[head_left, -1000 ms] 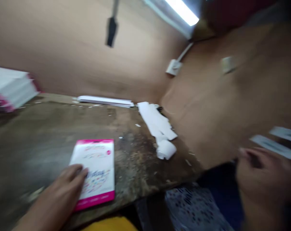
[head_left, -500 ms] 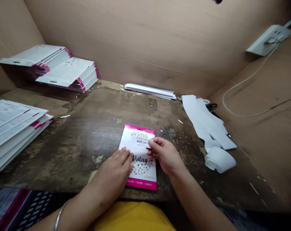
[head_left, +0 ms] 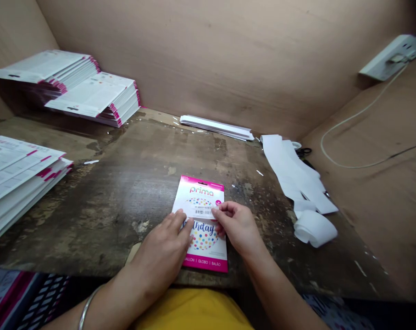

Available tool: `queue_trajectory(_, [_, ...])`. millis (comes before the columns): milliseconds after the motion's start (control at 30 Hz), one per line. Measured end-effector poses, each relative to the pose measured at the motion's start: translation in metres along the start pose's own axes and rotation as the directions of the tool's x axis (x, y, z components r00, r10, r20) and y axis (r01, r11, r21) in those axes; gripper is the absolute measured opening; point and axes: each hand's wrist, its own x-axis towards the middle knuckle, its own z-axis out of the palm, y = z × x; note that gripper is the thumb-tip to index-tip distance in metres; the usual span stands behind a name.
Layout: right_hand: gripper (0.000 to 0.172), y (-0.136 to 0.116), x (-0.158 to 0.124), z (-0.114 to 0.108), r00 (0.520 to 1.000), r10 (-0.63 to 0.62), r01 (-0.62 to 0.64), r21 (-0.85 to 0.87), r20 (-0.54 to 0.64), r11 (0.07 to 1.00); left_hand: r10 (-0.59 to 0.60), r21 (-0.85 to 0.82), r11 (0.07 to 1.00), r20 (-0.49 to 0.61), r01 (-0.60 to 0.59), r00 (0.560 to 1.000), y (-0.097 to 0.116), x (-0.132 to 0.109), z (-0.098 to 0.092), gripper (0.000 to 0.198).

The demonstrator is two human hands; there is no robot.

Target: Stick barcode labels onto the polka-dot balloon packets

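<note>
A pink and white balloon packet (head_left: 202, 197) lies flat near the front edge of the worn wooden table (head_left: 125, 183). My left hand (head_left: 164, 252) rests on its left side, fingers stretched flat and pressing it down. My right hand (head_left: 237, 227) pinches the right end of a small white barcode label (head_left: 201, 211), which lies across the middle of the packet. The left fingertips touch the label's left end.
Stacks of the same packets (head_left: 87, 94) stand at the back left, another stack (head_left: 18, 176) at the left edge. A strip of white label backing and its roll (head_left: 311, 227) lie to the right. Flat white strips (head_left: 216, 127) sit by the back wall. A socket (head_left: 388, 57) with cable is mounted on the right wall.
One second ago the view swung and my right hand was off to the right. It has come onto the packet with the label, which has moved lower from the packet's top to its middle.
</note>
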Motion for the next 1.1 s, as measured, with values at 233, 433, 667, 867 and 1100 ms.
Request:
queue_trajectory(233, [0.024, 0.007, 0.002, 0.004, 0.997, -0.073, 0.068, -0.13, -0.039, 0.989, -0.019, 0.006, 1.0, 0.007, 0.019, 1.0, 0.001, -0.001, 0.0, 0.03])
queue_trajectory(433, [0.021, 0.011, 0.005, 0.005, 0.992, -0.119, 0.104, -0.252, -0.044, 0.962, 0.045, 0.034, 0.998, 0.036, -0.046, 0.998, -0.001, -0.006, 0.004, 0.033])
queue_trajectory(667, [0.014, 0.008, 0.006, 0.005, 0.981, -0.19, 0.156, -0.442, -0.035, 0.884, 0.089, 0.017, 0.996, 0.021, -0.09, 0.996, -0.003, -0.001, 0.005, 0.033])
queue_trajectory(867, [0.014, -0.002, 0.0, 0.0, 0.959, -0.28, 0.196, -0.64, -0.032, 0.743, 0.038, -0.016, 0.999, 0.041, -0.037, 0.998, -0.003, -0.001, 0.003, 0.039])
queue_trajectory(1100, [0.023, 0.007, -0.011, -0.004, 0.797, -0.594, 0.465, -0.739, 0.11, 0.487, 0.014, -0.093, 0.996, 0.154, 0.0, 0.988, -0.001, 0.004, 0.004, 0.039])
